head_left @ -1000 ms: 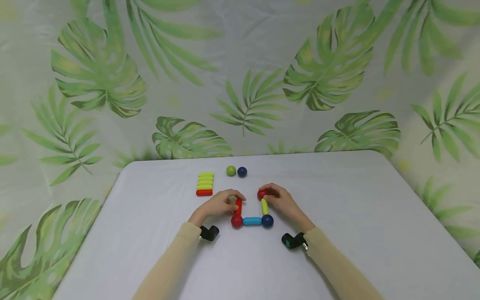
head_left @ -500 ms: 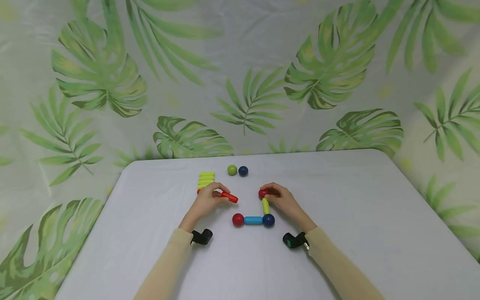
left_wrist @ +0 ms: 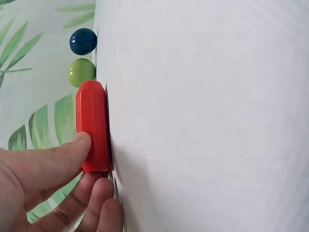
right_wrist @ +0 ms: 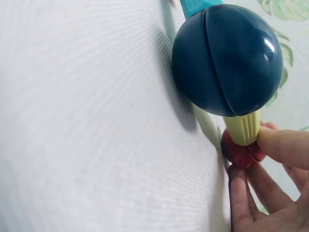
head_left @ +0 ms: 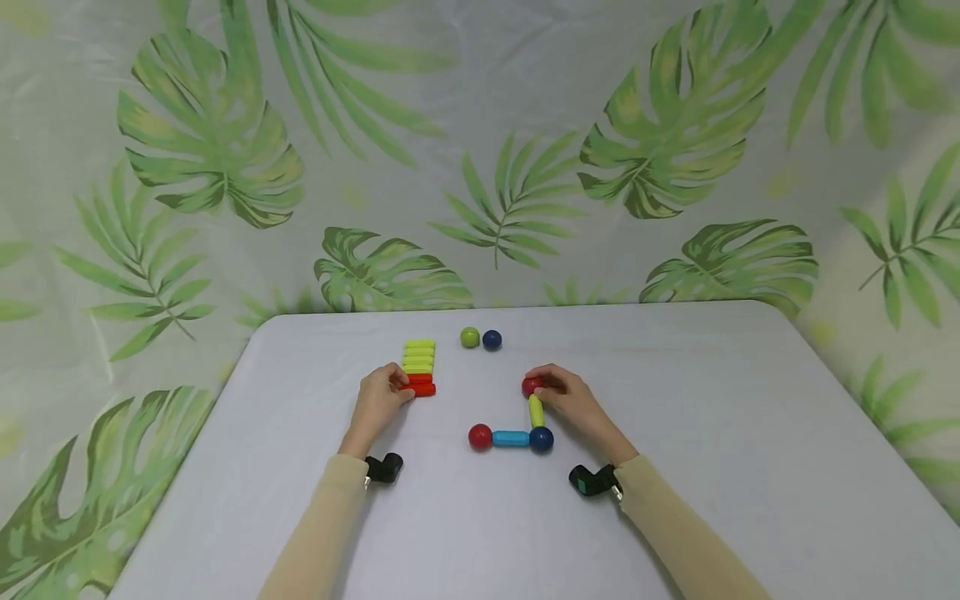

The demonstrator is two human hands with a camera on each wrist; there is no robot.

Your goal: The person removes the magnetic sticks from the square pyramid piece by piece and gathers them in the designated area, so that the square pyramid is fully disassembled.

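My left hand [head_left: 378,398] pinches a red rod [head_left: 423,390] between thumb and fingers, at the near end of a row of yellow rods [head_left: 418,357] and another red rod [head_left: 422,378]. In the left wrist view the thumb lies along the lower part of that red rod [left_wrist: 91,123]. My right hand [head_left: 572,398] holds a red ball [head_left: 532,386] at the far end of a yellow rod [head_left: 536,410]. That rod runs to a dark blue ball [right_wrist: 227,60], from which a light blue rod [head_left: 511,438] leads left to a second red ball [head_left: 480,437].
A green ball [head_left: 469,337] and another dark blue ball [head_left: 492,339] sit side by side near the back edge of the white table [head_left: 675,400]. A leaf-patterned cloth [head_left: 495,208] hangs behind the table. Each wrist carries a small black camera [head_left: 386,468].
My left hand has lifted the red rod off the near-left red ball and carried it left to the row of rods. The right hand stays on its red ball.
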